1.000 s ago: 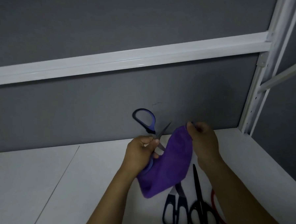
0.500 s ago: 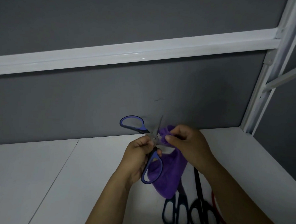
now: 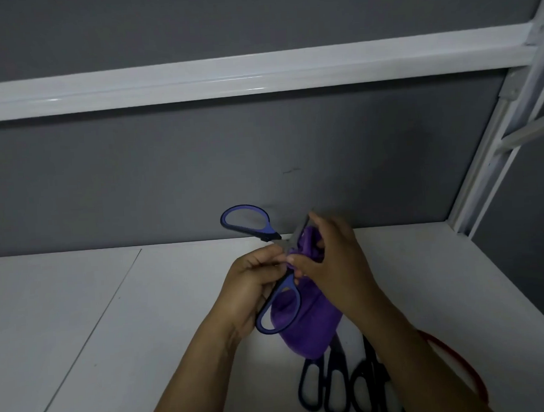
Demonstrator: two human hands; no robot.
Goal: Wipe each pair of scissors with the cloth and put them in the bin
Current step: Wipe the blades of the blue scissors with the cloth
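Observation:
My left hand (image 3: 253, 285) grips blue-handled scissors (image 3: 259, 228) near the pivot, handles spread wide, one loop up by the wall and one hanging low. My right hand (image 3: 333, 259) pinches a purple cloth (image 3: 305, 330) around a blade; the cloth hangs down below both hands. Dark blue-handled scissors (image 3: 324, 389) and black-handled scissors (image 3: 375, 392) lie on the white table (image 3: 114, 340) below my right forearm. No bin is in view.
A red curved object (image 3: 455, 363) shows at the right, partly behind my right arm. A grey wall panel (image 3: 199, 171) with a white rail (image 3: 257, 77) stands behind the table. A white metal frame (image 3: 494, 150) rises at the right corner.
My right hand has moved in from the cloth's far corner to bunch the cloth around the blade. The scissors' handles have opened wider and rotated; the upper loop has swung to the left.

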